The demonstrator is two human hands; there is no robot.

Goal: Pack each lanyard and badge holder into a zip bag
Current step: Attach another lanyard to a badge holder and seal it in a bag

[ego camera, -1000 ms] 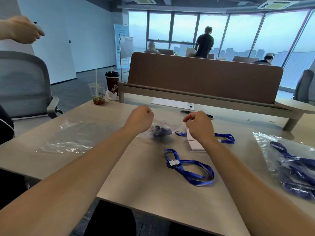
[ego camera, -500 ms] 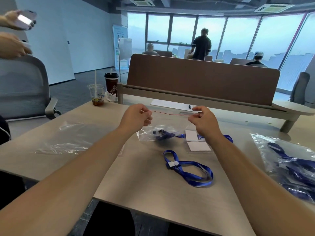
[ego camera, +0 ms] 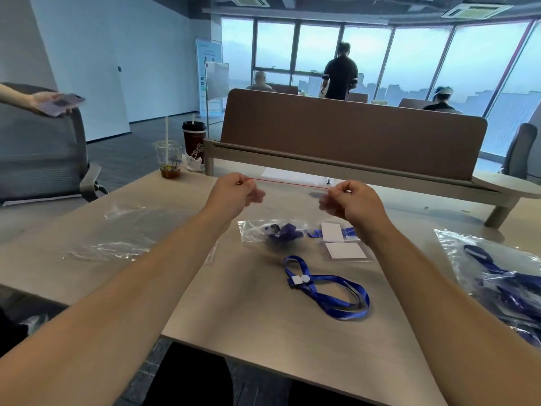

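My left hand (ego camera: 234,194) and my right hand (ego camera: 351,203) each pinch one end of the red-lined top edge of a clear zip bag (ego camera: 288,205), stretched taut between them above the table. A bunched blue lanyard (ego camera: 282,232) sits at the bag's bottom, near the table top. A second blue lanyard (ego camera: 325,291) lies loose on the table nearer me. Two clear badge holders with white cards (ego camera: 345,250) lie just right of the bag, with a blue strap end partly under them.
Empty clear bags (ego camera: 117,235) lie at the left of the table (ego camera: 263,323). Bags with blue lanyards inside (ego camera: 497,276) lie at the right edge. Two drink cups (ego camera: 169,159) stand at the far left corner, by a brown divider (ego camera: 351,136). Another person's hand holds a phone (ego camera: 58,104) over a grey chair (ego camera: 38,148).
Both hands have lifted the bag off the table and moved apart along its top edge, pulling the red line taut. The lanyard stays inside at the bottom.
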